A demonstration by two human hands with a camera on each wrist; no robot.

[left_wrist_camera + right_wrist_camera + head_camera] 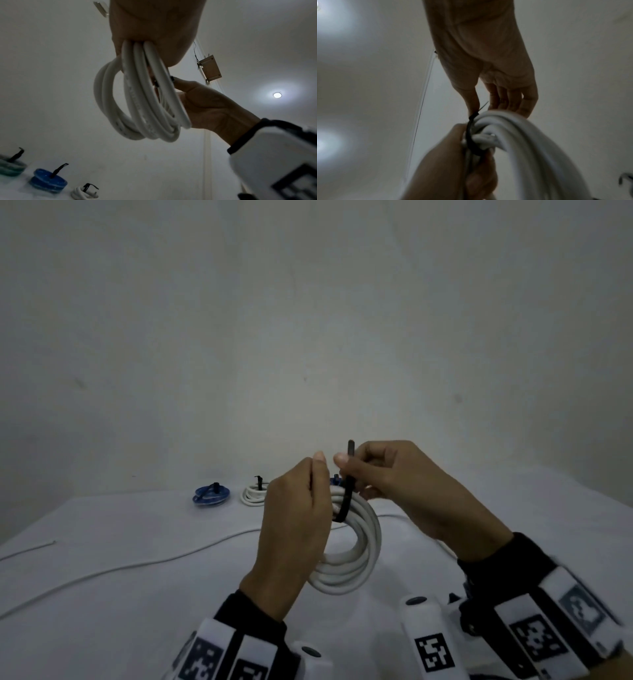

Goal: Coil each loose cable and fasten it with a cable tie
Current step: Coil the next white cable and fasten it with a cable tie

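While the left hand (pixel 294 529) grips the white cable coil (pixel 356 553) at centre frame, raised off the table (pixel 102 594), the right hand (pixel 394 484) pinches the black cable tie (pixel 347 484) looped round it — hands close together.

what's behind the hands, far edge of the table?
Blue coil and small white coil, both tied. A blue bit peeks between the hands; the rest is covered.

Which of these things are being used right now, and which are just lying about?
In use: white cable coil, black cable tie, left hand, right hand.

Lying about: tied blue coil, small tied white coil, loose white cable on the table.
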